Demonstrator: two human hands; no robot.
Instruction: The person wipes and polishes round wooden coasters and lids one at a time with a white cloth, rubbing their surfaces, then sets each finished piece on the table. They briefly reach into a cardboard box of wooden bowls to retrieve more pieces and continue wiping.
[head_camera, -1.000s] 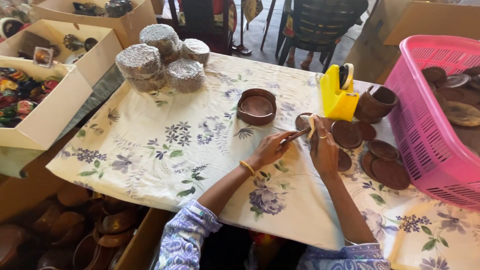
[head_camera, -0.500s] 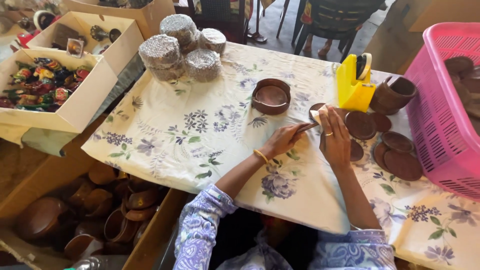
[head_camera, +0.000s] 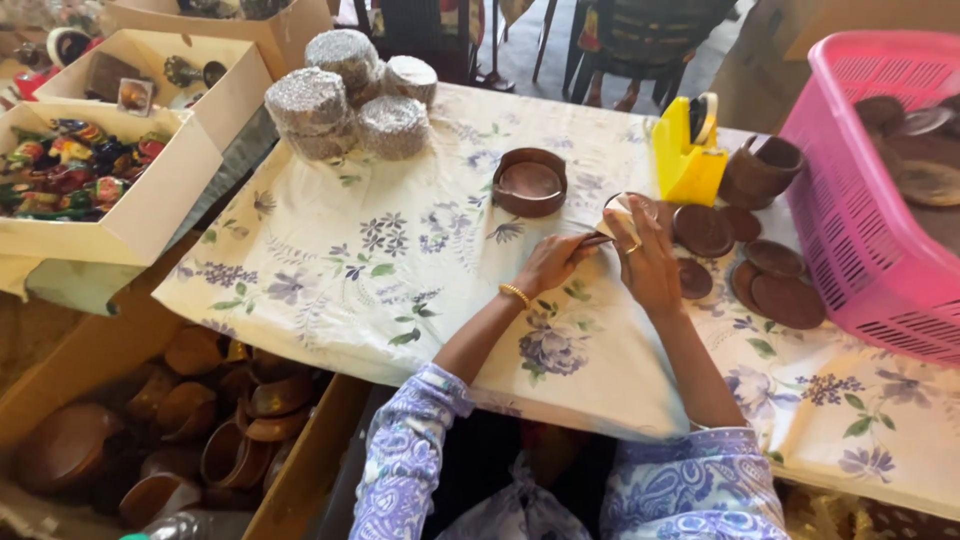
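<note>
From the head camera, your left hand (head_camera: 548, 265) pinches a thin dark brush (head_camera: 592, 240), its tip reaching toward the small clay lamp (head_camera: 622, 212) that your right hand (head_camera: 650, 262) cups with fingers curled around it, both above the middle of the counter (head_camera: 400, 250), which is draped in a white cloth with blue flowers. Just beyond your hands sits a round brown bowl (head_camera: 530, 183), apart from them. To the right of your right hand lie flat brown clay discs (head_camera: 765, 275), some overlapping, and behind them stands a yellow holder (head_camera: 686, 160) beside a brown clay cup (head_camera: 760, 168). A pink plastic basket (head_camera: 850, 220) with more clay pieces blocks the right side, close to the discs. At the far left corner of the counter you have foil-wrapped round stacks (head_camera: 345, 95), well apart from your hands. Off the left edge stand cardboard boxes (head_camera: 140, 215) of painted, colourful pieces, and below the near-left edge another box holds brown clay pots (head_camera: 180, 420). The widest bare stretch of cloth lies to the left of your left hand, up to the near edge.
</note>
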